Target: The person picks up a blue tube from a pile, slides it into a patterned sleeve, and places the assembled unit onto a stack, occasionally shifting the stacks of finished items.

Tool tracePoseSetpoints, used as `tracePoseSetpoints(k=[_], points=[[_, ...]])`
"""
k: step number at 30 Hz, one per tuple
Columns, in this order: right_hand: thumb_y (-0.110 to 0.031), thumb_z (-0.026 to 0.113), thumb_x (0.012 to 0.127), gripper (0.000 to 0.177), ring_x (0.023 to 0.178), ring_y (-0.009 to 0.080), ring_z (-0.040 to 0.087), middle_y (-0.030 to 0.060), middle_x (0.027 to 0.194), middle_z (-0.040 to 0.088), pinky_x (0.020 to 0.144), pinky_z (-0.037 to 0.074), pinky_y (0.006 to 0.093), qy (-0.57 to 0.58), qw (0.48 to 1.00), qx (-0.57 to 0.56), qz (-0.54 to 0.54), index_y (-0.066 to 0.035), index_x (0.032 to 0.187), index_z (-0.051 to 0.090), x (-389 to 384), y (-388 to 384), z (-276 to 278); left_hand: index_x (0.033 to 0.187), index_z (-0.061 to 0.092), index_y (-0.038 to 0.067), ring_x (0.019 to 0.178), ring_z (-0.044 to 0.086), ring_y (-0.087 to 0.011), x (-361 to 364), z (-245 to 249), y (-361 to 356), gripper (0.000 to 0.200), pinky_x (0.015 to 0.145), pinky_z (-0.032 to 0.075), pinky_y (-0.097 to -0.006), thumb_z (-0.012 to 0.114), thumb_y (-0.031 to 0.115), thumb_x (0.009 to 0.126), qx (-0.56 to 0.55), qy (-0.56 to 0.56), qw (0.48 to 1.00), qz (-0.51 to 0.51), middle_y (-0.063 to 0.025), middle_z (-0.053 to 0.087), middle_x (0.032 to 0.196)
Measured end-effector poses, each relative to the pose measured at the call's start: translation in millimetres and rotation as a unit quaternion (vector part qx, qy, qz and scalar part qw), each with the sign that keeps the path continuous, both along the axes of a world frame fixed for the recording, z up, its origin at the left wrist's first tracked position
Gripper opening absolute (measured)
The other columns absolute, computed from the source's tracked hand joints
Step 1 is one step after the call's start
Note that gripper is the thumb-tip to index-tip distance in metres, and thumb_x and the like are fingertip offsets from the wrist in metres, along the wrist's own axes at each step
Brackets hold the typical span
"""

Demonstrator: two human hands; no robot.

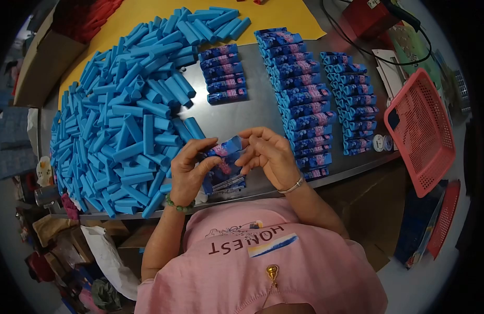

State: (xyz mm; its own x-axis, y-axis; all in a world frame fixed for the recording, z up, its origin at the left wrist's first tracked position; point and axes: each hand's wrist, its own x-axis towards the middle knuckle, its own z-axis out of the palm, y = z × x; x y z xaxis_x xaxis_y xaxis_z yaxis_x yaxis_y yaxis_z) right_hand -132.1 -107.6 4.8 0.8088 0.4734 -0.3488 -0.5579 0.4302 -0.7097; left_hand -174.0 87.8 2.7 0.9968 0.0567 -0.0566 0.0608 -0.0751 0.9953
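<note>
My left hand [186, 170] is closed around a blue tube [224, 148] wrapped in a printed blue and pink label. Close to the tube's right end, my right hand [275, 157] has its fingers curled but apart, with nothing plainly gripped. Below the held tube, flat printed labels [229, 184] lie at the table edge, partly hidden by my left hand. A large heap of plain light blue tubes [129, 115] spreads to the left. Ahead of my hands is a short column of labelled tubes [226, 83].
Long stacked rows of labelled tubes [307, 110] and a second stack [357, 99] lie on the metal table [221, 118] at right. A pink basket [419, 131] and small round rolls [379, 142] are beside them. Yellow sheet [283, 13] covers the far side; a cardboard box [40, 68] stands left.
</note>
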Motion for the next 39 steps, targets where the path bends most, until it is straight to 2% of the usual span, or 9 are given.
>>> tracePoseSetpoints(k=[3,6,9,13,19,26,31,34,39], points=[[-0.016,0.051,0.094,0.026,0.07,0.0203,0.066,0.015,0.094,0.061,0.055,0.055,0.0274,-0.021,0.998,-0.058,0.001,0.004,0.11,0.053,-3.0,-2.2,-8.9,0.098,0.064,0.001,0.079,0.055,-0.0122,23.3,-4.9,7.9,0.027,0.068,0.044,-0.0232,0.072,0.003,0.073,0.137,-0.063,0.989,0.007,-0.006,0.059,0.09],[-0.014,0.051,0.093,0.024,0.067,0.017,0.065,0.0137,0.093,0.061,0.053,0.052,0.024,-0.026,0.995,-0.098,0.019,0.004,0.109,0.055,-8.4,-0.4,-5.6,0.091,0.066,0.007,0.089,0.057,-0.023,71.9,-8.0,6.6,0.025,0.074,0.046,-0.0322,0.073,0.004,0.068,0.292,-0.21,0.932,0.052,-0.0085,0.06,0.097],[-0.012,0.052,0.092,0.022,0.067,0.0153,0.064,0.0129,0.092,0.061,0.054,0.051,0.0224,-0.048,0.992,-0.117,0.027,0.004,0.106,0.056,-9.5,-1.2,-6.3,0.087,0.068,0.013,0.106,0.049,-0.0295,113.5,-14.9,0.4,0.023,0.088,0.037,-0.0402,0.076,0.012,0.066,0.402,-0.252,0.877,0.079,-0.0083,0.056,0.112],[-0.01,0.052,0.091,0.02,0.067,0.0137,0.064,0.012,0.09,0.063,0.054,0.051,0.0212,-0.056,0.99,-0.13,0.016,0.004,0.104,0.057,-6.2,-8.5,-5.5,0.087,0.069,0.014,0.114,0.045,-0.033,147.5,-37.0,-4.5,0.023,0.094,0.032,-0.0444,0.076,0.017,0.064,0.452,-0.259,0.85,0.081,-0.0108,0.053,0.119],[-0.01,0.053,0.09,0.019,0.066,0.0125,0.063,0.0112,0.088,0.063,0.053,0.05,0.0207,-0.047,0.99,-0.129,0.021,0.004,0.102,0.058,-5.9,-8.1,-6.4,0.096,0.067,0.016,0.112,0.047,-0.0311,148.0,-33.7,-2.8,0.032,0.091,0.036,-0.0429,0.076,0.013,0.065,0.467,-0.26,0.843,0.065,-0.0088,0.054,0.118],[-0.01,0.053,0.09,0.018,0.065,0.0113,0.063,0.0109,0.087,0.063,0.052,0.05,0.02,-0.056,0.988,-0.139,0.029,0.003,0.101,0.059,-5.7,-7.6,-4.5,0.098,0.064,0.01,0.102,0.052,-0.0299,93.1,15.2,67.2,0.034,0.086,0.039,-0.0415,0.069,-0.002,0.066,0.559,-0.251,0.789,0.044,-0.0082,0.058,0.106],[-0.01,0.053,0.091,0.017,0.064,0.0109,0.063,0.0108,0.087,0.063,0.051,0.049,0.0195,-0.079,0.986,-0.143,0.036,0.002,0.101,0.06,-9.4,-1.7,-4.4,0.098,0.064,0.009,0.1,0.052,-0.0293,44.4,34.7,84.2,0.034,0.084,0.04,-0.0409,0.067,-0.004,0.066,0.558,-0.208,0.803,0.042,-0.0087,0.058,0.105],[-0.01,0.054,0.09,0.017,0.065,0.0108,0.063,0.0099,0.087,0.064,0.051,0.049,0.0189,-0.084,0.985,-0.146,0.044,0.001,0.102,0.06,-13.3,1.0,-4.7,0.095,0.063,0.008,0.105,0.051,-0.0287,28.3,26.7,60.5,0.031,0.09,0.039,-0.0417,0.066,-0.003,0.066,0.556,-0.222,0.797,-0.081,-0.0089,0.056,0.106],[-0.011,0.056,0.09,0.018,0.065,0.0107,0.063,0.0088,0.086,0.064,0.051,0.048,0.0182,-0.086,0.985,-0.145,0.045,0.001,0.103,0.06,-19.7,1.1,-1.3,0.095,0.064,0.009,0.108,0.05,-0.0285,33.3,-8.5,31.9,0.03,0.096,0.034,-0.0442,0.065,0.002,0.066,0.603,-0.227,0.75,-0.149,-0.0098,0.055,0.111]])
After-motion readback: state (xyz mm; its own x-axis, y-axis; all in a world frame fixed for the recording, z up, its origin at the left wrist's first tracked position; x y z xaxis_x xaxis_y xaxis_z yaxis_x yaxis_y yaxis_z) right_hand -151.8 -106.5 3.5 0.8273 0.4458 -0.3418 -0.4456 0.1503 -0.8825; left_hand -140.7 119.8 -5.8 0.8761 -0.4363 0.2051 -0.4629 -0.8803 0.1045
